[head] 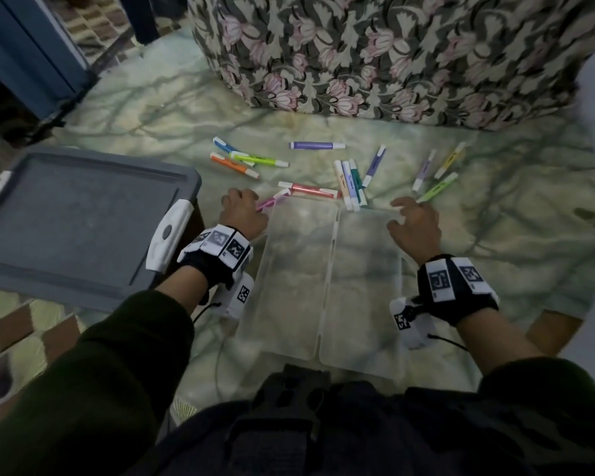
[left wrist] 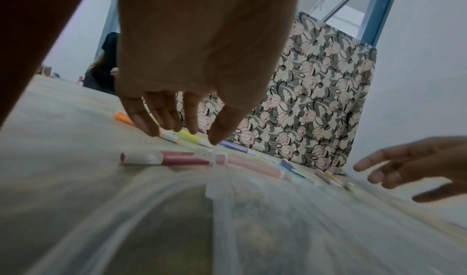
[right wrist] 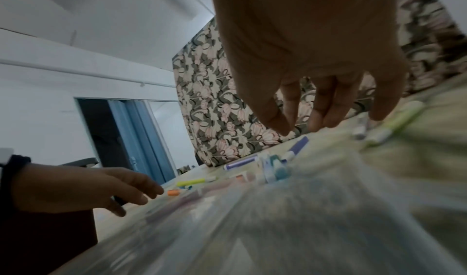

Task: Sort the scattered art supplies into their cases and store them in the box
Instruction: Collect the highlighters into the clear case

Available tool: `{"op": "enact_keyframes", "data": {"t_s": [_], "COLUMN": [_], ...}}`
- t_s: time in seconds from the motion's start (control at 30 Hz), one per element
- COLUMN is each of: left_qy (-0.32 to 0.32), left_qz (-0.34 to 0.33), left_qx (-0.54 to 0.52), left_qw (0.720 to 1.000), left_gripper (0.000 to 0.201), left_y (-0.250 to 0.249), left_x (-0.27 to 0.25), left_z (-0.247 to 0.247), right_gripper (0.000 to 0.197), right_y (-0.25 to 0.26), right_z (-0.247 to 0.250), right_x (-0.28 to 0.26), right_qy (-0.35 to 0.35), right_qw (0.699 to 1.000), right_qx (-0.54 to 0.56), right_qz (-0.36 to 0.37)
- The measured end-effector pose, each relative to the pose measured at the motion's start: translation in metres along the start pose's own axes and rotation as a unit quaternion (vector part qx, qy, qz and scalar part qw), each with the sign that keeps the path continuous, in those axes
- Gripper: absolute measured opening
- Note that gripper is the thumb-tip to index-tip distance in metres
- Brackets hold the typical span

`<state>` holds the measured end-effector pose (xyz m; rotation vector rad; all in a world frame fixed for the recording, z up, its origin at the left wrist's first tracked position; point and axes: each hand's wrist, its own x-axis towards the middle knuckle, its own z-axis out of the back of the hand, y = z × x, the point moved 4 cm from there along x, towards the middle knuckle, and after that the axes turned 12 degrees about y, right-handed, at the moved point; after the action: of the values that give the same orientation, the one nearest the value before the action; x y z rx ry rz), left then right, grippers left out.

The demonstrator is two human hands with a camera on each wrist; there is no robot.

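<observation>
a clear plastic case (head: 327, 283) lies opened flat on the pale green marbled floor (head: 172, 108), its two halves side by side and holding nothing, directly in front of the seated person. the left hand (head: 243, 214) hovers at the far left corner of the case, fingers loosely spread and pointing down, grasping nothing; a pink marker (head: 272, 200) lies just beside its fingertips, though contact cannot be told. the right hand (head: 414, 223) is at the far right corner of the case, fingers relaxed and splayed, also holding nothing; a light green marker (head: 438, 187) lies just beyond it.

the remaining markers are scattered on the floor beyond the case: a red marker (head: 311, 190) along its far edge; a cluster of pastel and teal markers (head: 351, 185) near the middle; an orange marker (head: 234, 165), a yellow-green marker (head: 258, 159) and a blue marker (head: 224, 145) crossing one another further left; a purple marker (head: 316, 145) lying apart, furthest from the person; and a pale lilac marker (head: 424, 170) and a yellow marker (head: 450, 160) to the right.

a grey storage box lid (head: 73, 218) with white latches, closed on its box, sits to the left of the case. a flower-patterned cloth (head: 392, 53) hangs down at the back.
</observation>
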<state>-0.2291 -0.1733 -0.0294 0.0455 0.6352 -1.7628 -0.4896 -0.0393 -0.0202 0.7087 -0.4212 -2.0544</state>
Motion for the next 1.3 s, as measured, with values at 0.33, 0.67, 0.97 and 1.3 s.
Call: {"op": "enact_keyframes", "data": {"t_s": [0.33, 0.67, 0.97, 1.3], "left_qy": [0.06, 0.118, 0.084, 0.137], "left_qz": [-0.002, -0.02, -0.035, -0.035], "left_qx": [-0.054, -0.086, -0.124, -0.069], "left_qw": [0.997, 0.989, 0.988, 0.988], "left_gripper": [0.034, 0.052, 0.025, 0.034], "left_y": [-0.019, -0.014, -0.01, -0.006], "left_x": [0.047, 0.055, 0.051, 0.049], "left_z": [-0.002, -0.005, 0.0, -0.001], "right_gripper": [0.035, 0.031, 0.015, 0.021], "right_y": [0.036, 0.03, 0.06, 0.076], "right_z": [-0.017, -0.013, 0.026, -0.005], "right_x": [0.073, 0.095, 0.064, 0.053], "right_qy": [0.078, 0.065, -0.006, 0.133], "right_qw": [0.996, 0.995, 0.916, 0.909], "right_qx": [-0.005, 0.077, 0.382, 0.37], "right_qz": [0.03, 0.004, 0.124, 0.138]}}
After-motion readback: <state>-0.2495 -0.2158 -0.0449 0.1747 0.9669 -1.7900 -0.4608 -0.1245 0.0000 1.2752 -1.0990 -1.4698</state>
